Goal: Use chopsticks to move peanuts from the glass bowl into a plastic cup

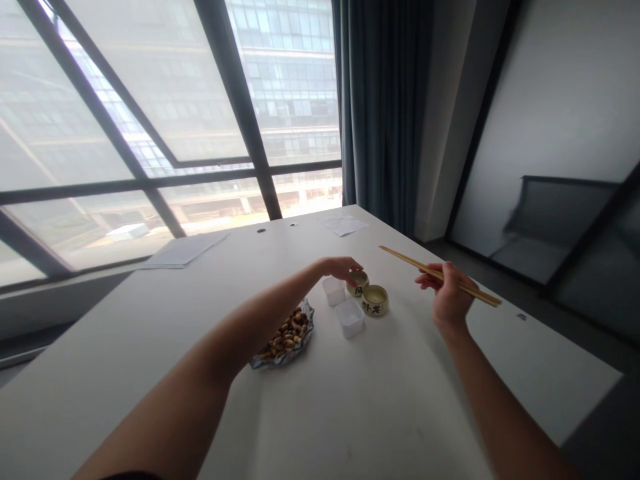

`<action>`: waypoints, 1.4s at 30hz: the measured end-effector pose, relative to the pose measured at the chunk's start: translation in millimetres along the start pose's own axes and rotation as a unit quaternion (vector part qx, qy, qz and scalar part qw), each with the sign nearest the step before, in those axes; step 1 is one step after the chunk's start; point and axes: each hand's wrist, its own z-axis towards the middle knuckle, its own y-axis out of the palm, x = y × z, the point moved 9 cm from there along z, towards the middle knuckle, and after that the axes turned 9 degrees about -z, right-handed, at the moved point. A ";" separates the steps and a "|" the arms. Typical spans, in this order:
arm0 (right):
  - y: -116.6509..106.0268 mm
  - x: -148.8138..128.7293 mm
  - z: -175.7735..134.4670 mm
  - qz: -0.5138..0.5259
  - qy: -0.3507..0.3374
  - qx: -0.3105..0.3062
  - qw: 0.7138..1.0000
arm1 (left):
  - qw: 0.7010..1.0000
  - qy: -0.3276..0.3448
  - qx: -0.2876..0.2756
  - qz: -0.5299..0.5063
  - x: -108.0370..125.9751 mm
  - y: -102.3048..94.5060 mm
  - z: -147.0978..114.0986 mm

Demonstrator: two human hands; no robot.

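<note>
My left hand reaches across to the farther of two small ceramic cups, its fingers and thumb closed at the rim of that cup, which bears a dark written character. Close beside it stands the nearer cup, also marked with dark characters. My right hand grips a pair of wooden chopsticks, raised over the table's right side with the tips pointing left and away. Left of the cups sit two clear plastic boxes, the farther box and the nearer box.
Under my left forearm, a crumpled foil-like wrapper holds a heap of peanuts, partly hidden. White papers lie at the table's far left, and another sheet at the far end. Windows and a dark curtain stand beyond.
</note>
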 end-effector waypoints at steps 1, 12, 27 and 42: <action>-0.1 -0.4 0.0 -0.001 0.001 0.001 1.000 | 1.000 0.006 -0.003 0.002 2.5 -1.0 -1.0; -1.9 -2.3 1.1 -0.002 0.002 0.012 1.000 | 0.983 0.138 -0.051 0.106 74.7 32.8 -9.8; -1.5 -4.0 1.0 0.009 0.003 0.012 1.000 | 0.964 0.099 0.002 0.247 82.4 48.4 -20.1; -2.0 -5.0 1.6 0.019 0.003 0.012 1.000 | 0.967 -0.003 0.168 0.192 37.2 10.0 -100.2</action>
